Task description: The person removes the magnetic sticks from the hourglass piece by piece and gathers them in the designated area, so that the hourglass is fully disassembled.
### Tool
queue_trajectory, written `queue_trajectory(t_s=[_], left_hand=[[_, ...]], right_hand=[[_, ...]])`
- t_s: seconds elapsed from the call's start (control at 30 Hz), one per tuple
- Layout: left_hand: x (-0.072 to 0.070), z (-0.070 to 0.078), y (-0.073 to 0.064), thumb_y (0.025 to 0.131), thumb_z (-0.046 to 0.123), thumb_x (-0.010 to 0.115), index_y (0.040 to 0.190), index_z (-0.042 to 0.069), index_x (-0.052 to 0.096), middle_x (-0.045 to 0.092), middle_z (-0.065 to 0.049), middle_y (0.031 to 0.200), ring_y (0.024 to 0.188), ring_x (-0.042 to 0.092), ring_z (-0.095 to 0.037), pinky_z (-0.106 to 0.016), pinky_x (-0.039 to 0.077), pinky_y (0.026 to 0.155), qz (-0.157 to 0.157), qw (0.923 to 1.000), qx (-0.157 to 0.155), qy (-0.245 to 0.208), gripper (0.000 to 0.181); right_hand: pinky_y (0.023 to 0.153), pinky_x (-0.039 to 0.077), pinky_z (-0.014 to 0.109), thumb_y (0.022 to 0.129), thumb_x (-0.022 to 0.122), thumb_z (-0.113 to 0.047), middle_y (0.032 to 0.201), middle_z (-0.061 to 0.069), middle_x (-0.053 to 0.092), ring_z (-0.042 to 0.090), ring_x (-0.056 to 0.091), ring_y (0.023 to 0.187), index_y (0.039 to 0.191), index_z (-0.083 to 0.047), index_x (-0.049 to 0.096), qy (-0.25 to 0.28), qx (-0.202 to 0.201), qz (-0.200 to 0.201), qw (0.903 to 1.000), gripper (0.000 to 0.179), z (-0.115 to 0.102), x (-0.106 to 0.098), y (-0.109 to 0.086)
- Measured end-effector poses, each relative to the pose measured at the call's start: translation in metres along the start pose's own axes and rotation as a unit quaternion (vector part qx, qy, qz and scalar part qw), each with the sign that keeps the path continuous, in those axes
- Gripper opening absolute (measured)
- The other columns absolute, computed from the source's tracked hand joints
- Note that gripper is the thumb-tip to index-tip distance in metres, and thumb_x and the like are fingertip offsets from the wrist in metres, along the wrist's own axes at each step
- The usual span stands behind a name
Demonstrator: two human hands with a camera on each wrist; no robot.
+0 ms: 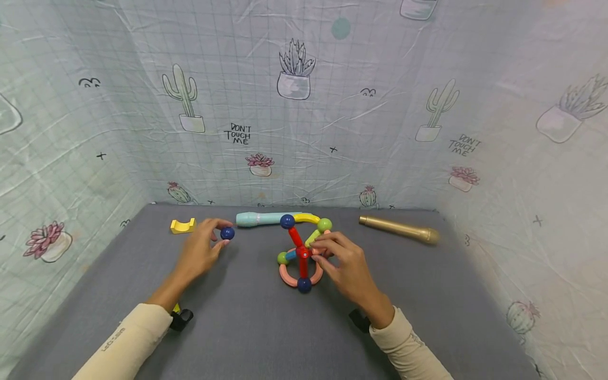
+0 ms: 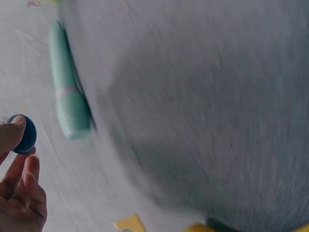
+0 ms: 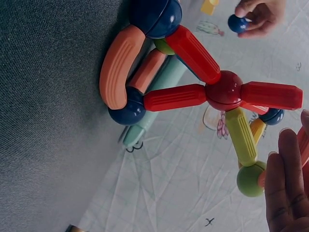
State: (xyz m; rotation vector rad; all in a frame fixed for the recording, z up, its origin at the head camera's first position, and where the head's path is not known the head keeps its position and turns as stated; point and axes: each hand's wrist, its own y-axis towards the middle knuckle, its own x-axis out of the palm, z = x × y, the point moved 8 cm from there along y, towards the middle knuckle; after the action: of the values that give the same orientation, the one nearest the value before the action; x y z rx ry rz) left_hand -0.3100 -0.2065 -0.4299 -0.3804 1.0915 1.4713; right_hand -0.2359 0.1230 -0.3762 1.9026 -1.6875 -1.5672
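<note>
My left hand [image 1: 199, 245] pinches a dark blue ball [image 1: 227, 233] between thumb and fingers, off to the left of a structure of magnetic balls and sticks. This structure stands on the grey surface, with a red ball [image 3: 224, 90] at its centre joining red sticks [image 3: 175, 97] and a yellow-green stick [image 3: 241, 137]. A curved coral stick [image 3: 117, 70] forms part of its base, beside dark blue balls [image 1: 304, 285]. At the structure's right side, my right hand [image 1: 345, 264] pinches a coral stick [image 3: 305, 140], partly hidden by the fingers.
A yellow bracket-shaped block [image 1: 183, 227] lies at the back left. Behind the structure lies a pale teal cylinder [image 1: 252, 219]. A gold, microphone-shaped object [image 1: 399, 229] lies at the back right. Patterned cloth [image 1: 332, 105] hangs around the table's back and sides.
</note>
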Motion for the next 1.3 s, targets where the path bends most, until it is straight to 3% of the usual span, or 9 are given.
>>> queue_trajectory(t_s=[0.33, 0.5, 0.67, 0.77, 0.9, 1.03, 1.17, 1.23, 1.3], left_hand=[[0.013, -0.037, 0.013, 0.094, 0.007, 0.081, 0.126, 0.006, 0.070, 0.071, -0.019, 0.124, 0.093, 0.064, -0.029, -0.046, 0.051, 0.080, -0.082, 0.9953, -0.046, 0.023, 0.034], [0.023, -0.050, 0.017, 0.092, 0.007, 0.082, 0.125, 0.005, 0.070, 0.073, -0.020, 0.119, 0.093, 0.067, -0.031, -0.052, 0.054, 0.084, -0.121, 0.9903, -0.060, 0.033, 0.035], [0.027, -0.057, 0.018, 0.092, 0.008, 0.082, 0.125, 0.004, 0.069, 0.074, -0.022, 0.117, 0.094, 0.069, -0.034, -0.055, 0.055, 0.086, -0.142, 0.9870, -0.069, 0.028, 0.035], [0.027, -0.059, 0.018, 0.093, 0.009, 0.082, 0.127, 0.006, 0.069, 0.074, -0.022, 0.118, 0.097, 0.069, -0.035, -0.055, 0.054, 0.086, -0.138, 0.9871, -0.074, 0.032, 0.037], [0.024, -0.052, 0.017, 0.092, 0.013, 0.083, 0.133, 0.007, 0.067, 0.072, -0.024, 0.124, 0.110, 0.064, -0.041, -0.061, 0.049, 0.097, -0.119, 0.9896, -0.064, 0.051, 0.044], [0.020, -0.032, 0.019, 0.096, 0.022, 0.081, 0.135, 0.009, 0.066, 0.069, -0.024, 0.129, 0.116, 0.062, -0.044, -0.063, 0.047, 0.100, -0.097, 0.9935, -0.046, 0.040, 0.044], [0.023, -0.005, 0.027, 0.104, 0.037, 0.070, 0.138, 0.012, 0.065, 0.071, -0.018, 0.129, 0.112, 0.066, -0.039, -0.056, 0.053, 0.093, -0.105, 0.9922, -0.047, -0.049, 0.042], [0.028, 0.012, 0.031, 0.108, 0.042, 0.062, 0.142, 0.014, 0.063, 0.071, -0.016, 0.131, 0.112, 0.067, -0.035, -0.052, 0.055, 0.093, -0.127, 0.9845, -0.053, -0.109, 0.044], [0.033, 0.029, 0.034, 0.110, 0.046, 0.055, 0.146, 0.017, 0.059, 0.070, -0.014, 0.134, 0.116, 0.067, -0.032, -0.051, 0.056, 0.095, -0.160, 0.9706, -0.064, -0.168, 0.047]], right_hand=[[0.077, 0.063, 0.028, 0.088, 0.086, -0.007, 0.114, 0.005, 0.072, 0.015, 0.073, 0.088, 0.115, -0.006, 0.079, 0.000, 0.010, -0.006, 0.9999, 0.028, 0.002, -0.001, -0.001], [0.077, 0.063, 0.027, 0.088, 0.086, -0.008, 0.115, 0.004, 0.072, 0.015, 0.073, 0.088, 0.115, -0.006, 0.079, 0.001, 0.012, -0.007, 0.9999, 0.028, 0.003, 0.000, -0.002], [0.078, 0.063, 0.026, 0.086, 0.088, -0.009, 0.114, 0.005, 0.072, 0.014, 0.074, 0.088, 0.114, -0.005, 0.079, -0.004, 0.010, -0.007, 0.9999, 0.030, 0.001, 0.000, -0.001], [0.078, 0.063, 0.027, 0.085, 0.088, -0.009, 0.114, 0.005, 0.072, 0.015, 0.074, 0.089, 0.114, -0.005, 0.079, -0.004, 0.010, -0.007, 0.9999, 0.030, 0.001, 0.000, -0.001], [0.079, 0.063, 0.026, 0.086, 0.088, -0.008, 0.114, 0.005, 0.072, 0.014, 0.072, 0.088, 0.114, -0.005, 0.079, -0.001, 0.009, -0.006, 0.9999, 0.030, 0.001, 0.000, 0.000], [0.078, 0.062, 0.026, 0.086, 0.087, -0.007, 0.114, 0.005, 0.072, 0.014, 0.071, 0.087, 0.114, -0.004, 0.079, 0.001, 0.003, -0.007, 1.0000, 0.029, 0.000, 0.000, 0.000], [0.078, 0.062, 0.026, 0.086, 0.087, -0.006, 0.114, 0.005, 0.072, 0.014, 0.071, 0.088, 0.114, -0.004, 0.079, 0.000, 0.002, -0.010, 0.9999, 0.029, 0.000, 0.001, 0.000], [0.079, 0.063, 0.026, 0.087, 0.087, -0.007, 0.114, 0.005, 0.072, 0.014, 0.072, 0.088, 0.114, -0.004, 0.079, -0.005, 0.004, -0.011, 0.9999, 0.028, 0.000, 0.001, 0.000], [0.079, 0.063, 0.026, 0.086, 0.087, -0.007, 0.114, 0.005, 0.071, 0.014, 0.073, 0.088, 0.113, -0.004, 0.079, -0.010, 0.006, -0.013, 0.9998, 0.028, 0.000, 0.001, 0.000]])
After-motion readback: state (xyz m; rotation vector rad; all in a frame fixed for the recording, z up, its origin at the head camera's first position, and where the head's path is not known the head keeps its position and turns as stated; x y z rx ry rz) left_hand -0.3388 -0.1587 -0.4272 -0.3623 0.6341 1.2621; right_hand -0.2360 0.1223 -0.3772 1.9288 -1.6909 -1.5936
